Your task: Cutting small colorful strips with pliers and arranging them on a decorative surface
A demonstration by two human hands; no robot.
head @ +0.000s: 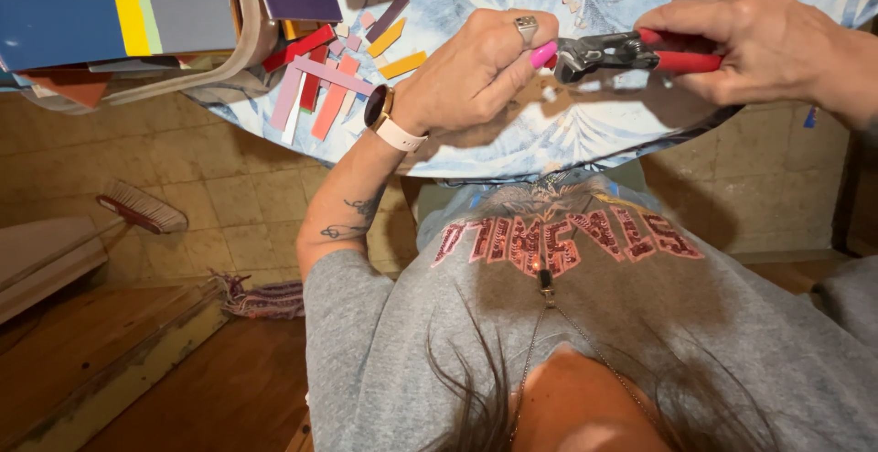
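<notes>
My left hand (476, 72), wearing a ring and a wristwatch, pinches a small pink piece (543, 53) between thumb and fingers. My right hand (759, 40) grips the red handles of metal nippers (622, 51). The nipper jaws sit right against the pink piece. Both hands hover over a round table with a blue-and-white patterned cloth (512, 150). Small light chips lie on the cloth under the jaws.
Several coloured strips (329, 77) in pink, red, orange and purple lie on the cloth to the left. Stacked coloured sheets (119, 4) sit at the top left. Below, a broom (142, 207) lies on the tiled floor beside a woven rug (265, 298) and a wooden step (110, 360).
</notes>
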